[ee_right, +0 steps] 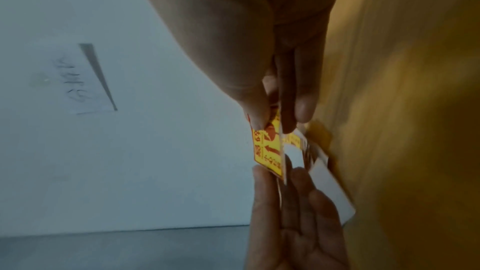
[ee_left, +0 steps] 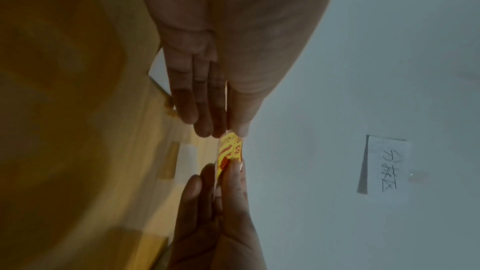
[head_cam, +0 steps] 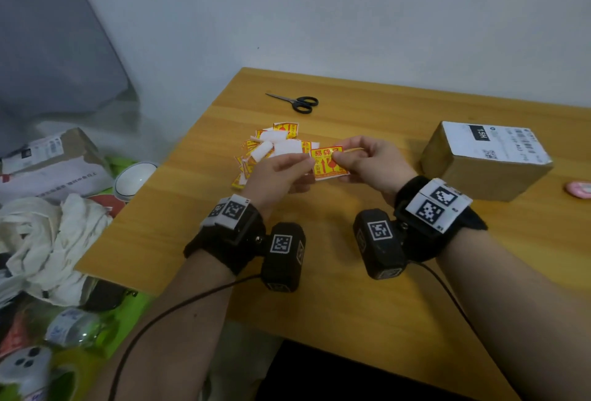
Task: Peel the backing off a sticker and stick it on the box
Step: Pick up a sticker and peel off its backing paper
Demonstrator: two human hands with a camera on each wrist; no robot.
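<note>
I hold the sticker [head_cam: 329, 163] up off the desk [head_cam: 351, 288] between both hands, its red-and-yellow printed face turned up toward me and its long axis running roughly left to right between them. My left hand [head_cam: 281, 173] pinches the left edge, thumb on top and fingers underneath; my right hand [head_cam: 371, 160] pinches the right part, its thumb and forefinger meeting at the upper right corner, where I judge the backing has to be started. From the right wrist view the sheet shows nearly edge-on, and I cannot tell whether the backing has begun to part from the printed layer. The box [head_cam: 486, 160] sits on the desk to my right and a little farther away, its white shipping label facing up, well apart from the sticker but nearer my right hand than my left. So once the backing is off, the carry goes rightward, and the right hand looks the natural one to lead it. Just behind the hands lies a pile of stickers and white backings [head_cam: 271, 148], close beneath my left hand; black scissors [head_cam: 295, 102] rest farther back.
</note>
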